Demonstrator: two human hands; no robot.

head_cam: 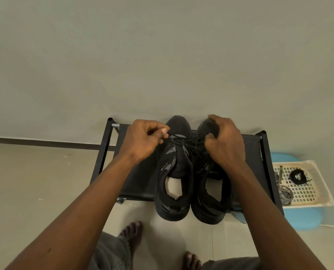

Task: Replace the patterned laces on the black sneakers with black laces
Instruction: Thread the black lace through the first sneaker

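L hand [148, 140] pinches one end of black lace [183, 140], drawing it left, prob. to snug it thru eyelets. L shoe [174, 172] & R shoe [211, 191] sit side by side on rack [135, 180], heels toward person for reach. R hand [225, 142] is curled round the other end over R shoe's front. Far right, tray [318, 199] holds patterned laces [284, 191] & spare black coil [298, 177], so one shoe likely isn't relaced yet.
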